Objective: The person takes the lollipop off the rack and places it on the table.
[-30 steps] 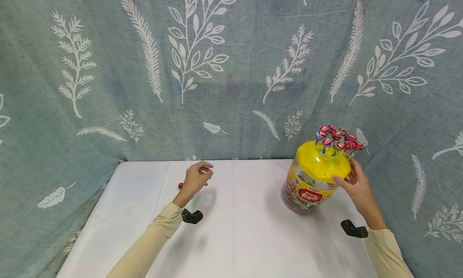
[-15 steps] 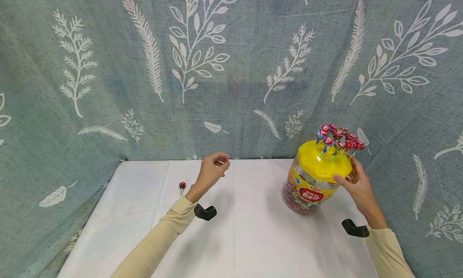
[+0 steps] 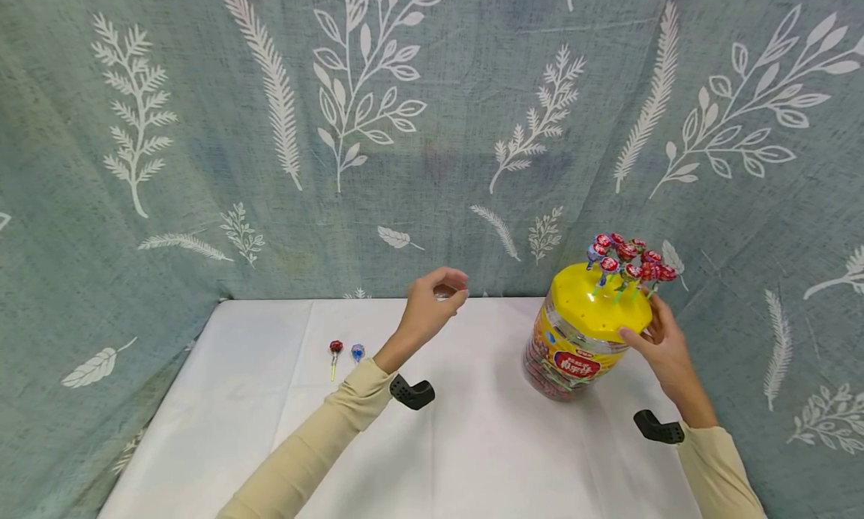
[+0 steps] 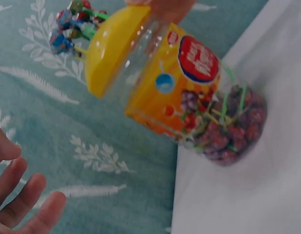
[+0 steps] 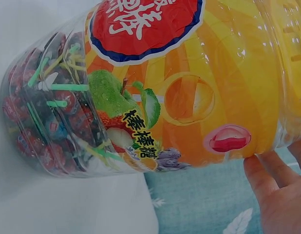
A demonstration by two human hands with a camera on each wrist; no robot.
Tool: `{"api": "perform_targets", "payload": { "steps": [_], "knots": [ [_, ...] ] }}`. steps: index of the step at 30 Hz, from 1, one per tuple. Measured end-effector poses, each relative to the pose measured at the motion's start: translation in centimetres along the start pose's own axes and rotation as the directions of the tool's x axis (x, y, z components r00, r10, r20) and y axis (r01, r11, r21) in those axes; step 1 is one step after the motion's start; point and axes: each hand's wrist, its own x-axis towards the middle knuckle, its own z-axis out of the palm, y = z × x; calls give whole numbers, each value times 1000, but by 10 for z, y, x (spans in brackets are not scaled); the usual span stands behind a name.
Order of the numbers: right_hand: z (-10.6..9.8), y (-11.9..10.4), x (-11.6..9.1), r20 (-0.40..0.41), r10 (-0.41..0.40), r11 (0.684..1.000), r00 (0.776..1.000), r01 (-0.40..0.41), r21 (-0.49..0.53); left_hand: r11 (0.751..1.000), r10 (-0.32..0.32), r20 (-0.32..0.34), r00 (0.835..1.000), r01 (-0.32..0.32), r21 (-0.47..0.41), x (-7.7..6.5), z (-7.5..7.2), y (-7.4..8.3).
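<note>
Left hand [image 3: 427,309] has shifted right toward the lollipop jar [image 3: 574,363], uncovering the blue lollipop [image 3: 358,351] beside the red lollipop [image 3: 336,346]; likely nearing the jar empty. Its fingers are loosely curved, well apart from the thumb, nothing held. Right hand [image 3: 667,352] grips the jar near the yellow lid [image 3: 590,301], at table right. Right wrist cam alone shows the green apple print [image 5: 109,92].

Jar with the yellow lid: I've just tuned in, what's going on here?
A person's right hand holds the jar near its yellow lid, where a cluster of wrapped lollipops stands on sticks. The left hand is raised, with nothing visible in its grasp. A red lollipop and a blue lollipop lie on the table, to the jar's left.
</note>
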Motion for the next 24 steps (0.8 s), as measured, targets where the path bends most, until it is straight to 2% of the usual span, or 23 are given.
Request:
{"api": "perform_targets", "payload": {
  "steps": [6, 12, 18, 19, 24],
  "knots": [
    [0, 0, 0, -2, 7, 1000, 1000, -7, -21, 997, 75, 8, 997, -74, -37, 7, 15, 18],
    [0, 0, 1, 0, 21, 999, 1000, -21, -50, 995, 94, 17, 995, -93, -37, 12, 28, 33],
    [0, 1, 1, -1, 24, 998, 1000, -24, -51, 992, 112, 44, 993, -109, -58, 9, 35, 73],
    [0, 1, 1, -2, 26, 998, 1000, -26, -53, 992, 115, 46, 992, -112, -64, 9, 38, 76],
    [-1, 2, 1, -4, 33, 997, 999, -33, -69, 990, 129, 48, 991, -125, -70, 21, 61, 60]
  ]
}}
